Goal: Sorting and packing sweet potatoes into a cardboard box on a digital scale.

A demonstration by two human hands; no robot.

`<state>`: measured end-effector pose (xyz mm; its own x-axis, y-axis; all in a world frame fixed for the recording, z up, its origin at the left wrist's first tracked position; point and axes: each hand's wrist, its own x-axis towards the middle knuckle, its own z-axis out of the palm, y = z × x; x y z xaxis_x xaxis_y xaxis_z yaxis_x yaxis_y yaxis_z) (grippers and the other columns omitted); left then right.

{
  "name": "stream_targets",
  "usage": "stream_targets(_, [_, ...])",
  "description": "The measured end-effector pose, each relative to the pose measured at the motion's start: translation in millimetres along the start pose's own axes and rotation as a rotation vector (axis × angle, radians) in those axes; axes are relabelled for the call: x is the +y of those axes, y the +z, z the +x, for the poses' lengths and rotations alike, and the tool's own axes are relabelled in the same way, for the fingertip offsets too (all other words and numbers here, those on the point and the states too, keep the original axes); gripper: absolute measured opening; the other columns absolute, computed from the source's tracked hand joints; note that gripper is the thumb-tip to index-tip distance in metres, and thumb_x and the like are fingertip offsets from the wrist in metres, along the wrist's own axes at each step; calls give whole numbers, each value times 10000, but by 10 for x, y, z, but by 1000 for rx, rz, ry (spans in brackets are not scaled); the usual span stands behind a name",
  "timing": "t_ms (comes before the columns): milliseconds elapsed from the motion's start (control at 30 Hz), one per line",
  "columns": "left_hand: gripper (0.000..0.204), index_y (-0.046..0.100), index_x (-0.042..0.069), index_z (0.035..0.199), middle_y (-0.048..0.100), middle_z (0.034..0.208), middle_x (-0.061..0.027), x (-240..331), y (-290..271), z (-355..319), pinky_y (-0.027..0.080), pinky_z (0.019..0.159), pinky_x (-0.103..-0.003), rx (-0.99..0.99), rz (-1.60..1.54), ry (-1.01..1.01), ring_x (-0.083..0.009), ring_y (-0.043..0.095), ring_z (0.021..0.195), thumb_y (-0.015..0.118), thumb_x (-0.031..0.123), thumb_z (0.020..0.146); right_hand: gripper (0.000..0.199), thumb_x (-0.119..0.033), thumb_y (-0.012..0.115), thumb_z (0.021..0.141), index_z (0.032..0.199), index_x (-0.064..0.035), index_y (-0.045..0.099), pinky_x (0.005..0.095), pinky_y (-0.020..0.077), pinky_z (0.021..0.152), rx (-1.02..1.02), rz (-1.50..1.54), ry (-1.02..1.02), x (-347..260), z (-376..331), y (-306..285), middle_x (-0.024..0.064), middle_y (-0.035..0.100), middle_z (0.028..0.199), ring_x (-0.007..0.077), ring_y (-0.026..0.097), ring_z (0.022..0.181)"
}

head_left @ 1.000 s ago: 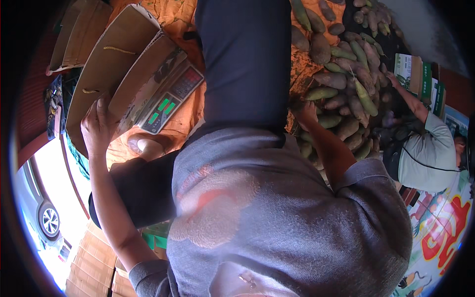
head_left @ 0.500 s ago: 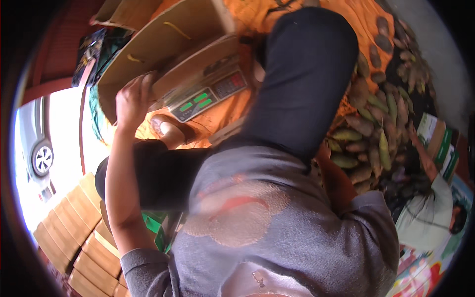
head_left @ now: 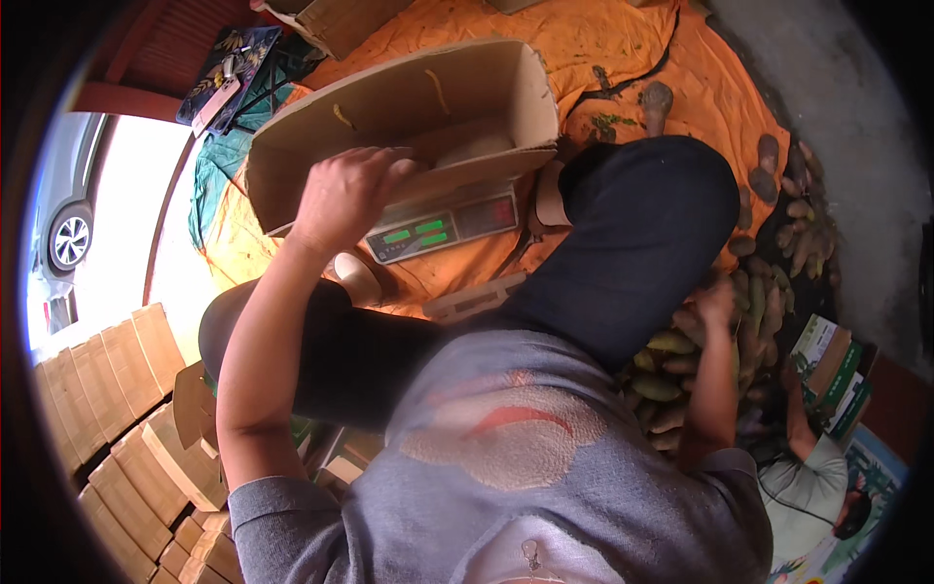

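Observation:
An open cardboard box (head_left: 292, 161) with yellow cord loops stands on a digital scale (head_left: 443, 234) with green lit displays. A pale rounded thing (head_left: 477, 148) lies inside the box, partly hidden by its near wall. My left hand (head_left: 345, 195) is on the box's near rim, fingers curled over the edge. To the right of my raised knee, my right hand (head_left: 713, 302) reaches over a pile of long brown and green root-like vegetables (head_left: 657, 387). Motion smears its fingers, so I cannot see whether it holds one.
An orange sheet (head_left: 623, 29) covers the ground. Stacked brown cartons (head_left: 102, 384) stand at the lower left. More vegetables (head_left: 803, 238) lie at the far right, near another person (head_left: 808, 487) and green-and-white boxes (head_left: 832, 375). A phone (head_left: 216, 105) rests at the upper left.
The view has shifted, showing more of the box's inside. My left hand now lies further along the near rim. My right hand has come out from beside my thigh, over the pile.

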<state>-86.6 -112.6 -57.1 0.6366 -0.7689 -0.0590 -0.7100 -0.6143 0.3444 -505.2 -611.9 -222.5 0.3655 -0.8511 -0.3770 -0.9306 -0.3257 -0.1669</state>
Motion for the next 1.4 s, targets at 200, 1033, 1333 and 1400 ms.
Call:
stream_targets(200, [441,499,121,1368,706,1050,-186,-72,167,-93,543,829,-487,-160,30,-10,-383,675,983,577,277,962,629,-229,833,750,1282,-10,578,378,499,929,596,75,-600,-1758,-140,-1999,157,654,1180,273,642,1060])
stream_targets(1033, [179,530,-17,1032,674,851,-151,-237,229,-384,593,642,-392,-91,-11,126,-324,718,768,559,53,870,640,-382,706,867,1228,128,569,429,495,980,-423,-407,-1074,-5540,-1170,421,308,616,1237,404,609,1165])
stream_targets(1333, [227,534,-7,1081,674,877,-168,-293,291,-342,576,630,-405,-14,-12,109,-339,703,748,549,40,860,341,-116,628,984,1310,-26,587,266,534,847,398,674,-1058,-4347,-1376,-1553,97,688,1113,141,666,972])
stream_targets(1400, [221,533,16,1090,669,880,-165,-257,282,-331,567,640,-428,-56,-1,51,-342,697,747,533,52,872,420,-80,607,989,1380,14,488,256,535,846,478,707,-909,-3562,-848,-1706,128,654,1161,138,661,972])
